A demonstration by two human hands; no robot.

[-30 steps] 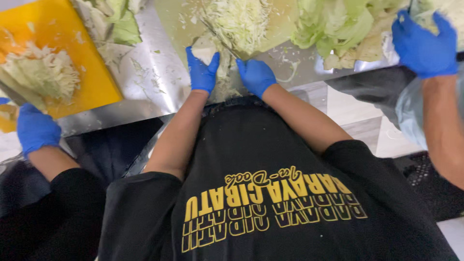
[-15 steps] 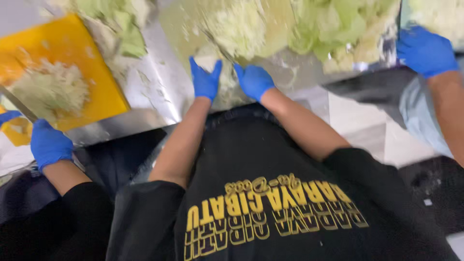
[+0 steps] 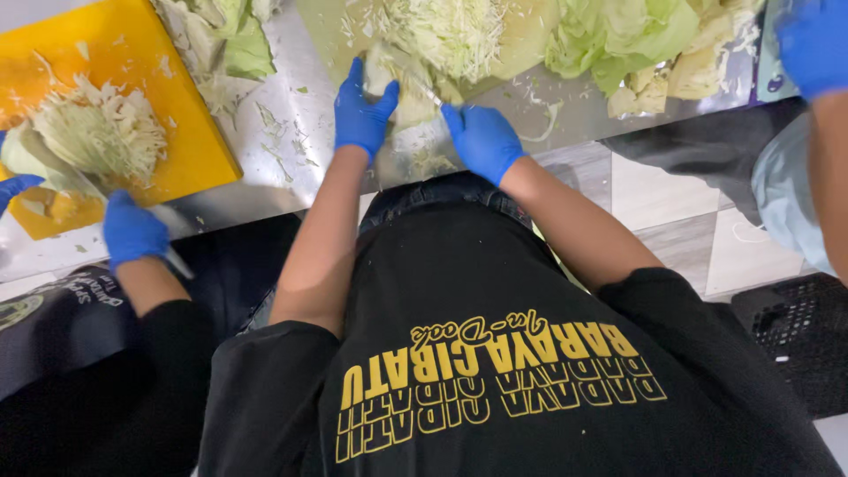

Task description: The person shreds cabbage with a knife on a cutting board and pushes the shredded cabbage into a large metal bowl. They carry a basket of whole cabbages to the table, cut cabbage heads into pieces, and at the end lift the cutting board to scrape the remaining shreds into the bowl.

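Left hand (image 3: 364, 113) spread, pressing cabbage wedge (image 3: 395, 81) on green board (image 3: 521, 44). Right hand (image 3: 483, 141) fisted on knife (image 3: 426, 91), just right of the wedge.

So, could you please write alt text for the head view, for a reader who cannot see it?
Seen from above, a person in blue gloves steadies a cabbage piece with the left hand while the right hand holds a knife to it. Shredded cabbage lies beyond; a co-worker's gloved hand works at a yellow board.
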